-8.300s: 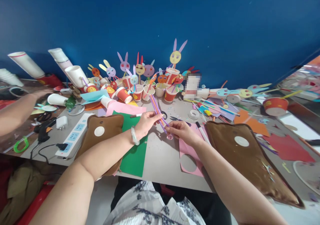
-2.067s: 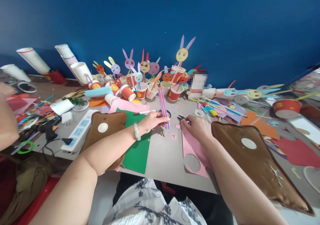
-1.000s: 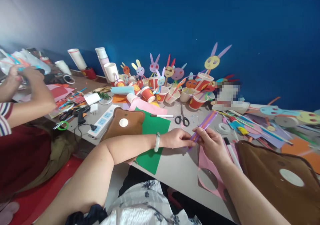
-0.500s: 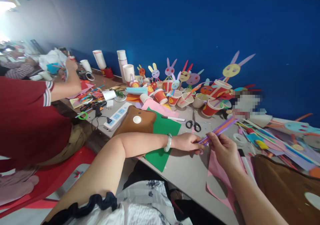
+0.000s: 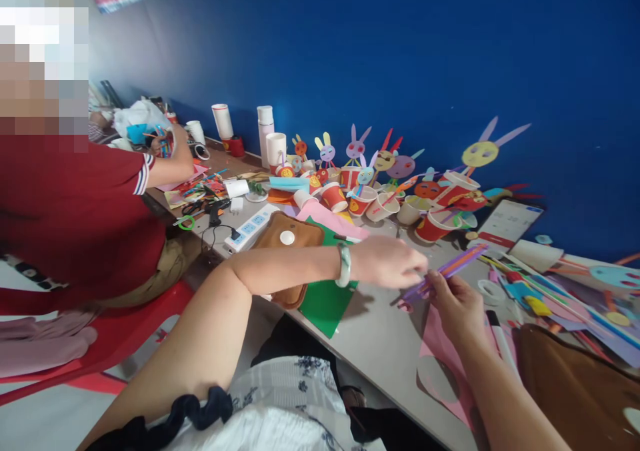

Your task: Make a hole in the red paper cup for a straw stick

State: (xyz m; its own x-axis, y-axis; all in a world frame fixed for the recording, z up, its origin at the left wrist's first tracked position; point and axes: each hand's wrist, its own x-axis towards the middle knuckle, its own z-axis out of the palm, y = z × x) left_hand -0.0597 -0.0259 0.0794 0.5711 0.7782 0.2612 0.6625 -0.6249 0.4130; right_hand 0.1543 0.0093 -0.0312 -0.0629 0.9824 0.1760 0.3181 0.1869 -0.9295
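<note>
My right hand (image 5: 457, 304) pinches a bundle of narrow purple and orange paper strips (image 5: 464, 260) above the table. The strips slant up to the right, and their lower end has a small pink curl. Close to that lower end is my left hand (image 5: 390, 261), with a jade-like bangle (image 5: 344, 265) on its wrist. Its fingers are curled downward and blurred, so I cannot tell if they touch the strips. Beneath my left forearm lies a green sheet (image 5: 327, 304). Pink paper with a rounded cut-out (image 5: 445, 351) lies below my right hand, beside a marker (image 5: 500, 337).
Paper cups with rabbit faces (image 5: 363, 201) line the blue wall. A phone (image 5: 510, 224) leans behind the strips. Brown pouches (image 5: 287, 237) flank my arms; a power strip (image 5: 253, 227) is left. A co-worker in a red shirt (image 5: 85, 217) sits at the left.
My left hand has lifted from the lower end of the strips and moved upward, covering where the scissors lay. My right hand still holds the strips. The view has shifted slightly left.
</note>
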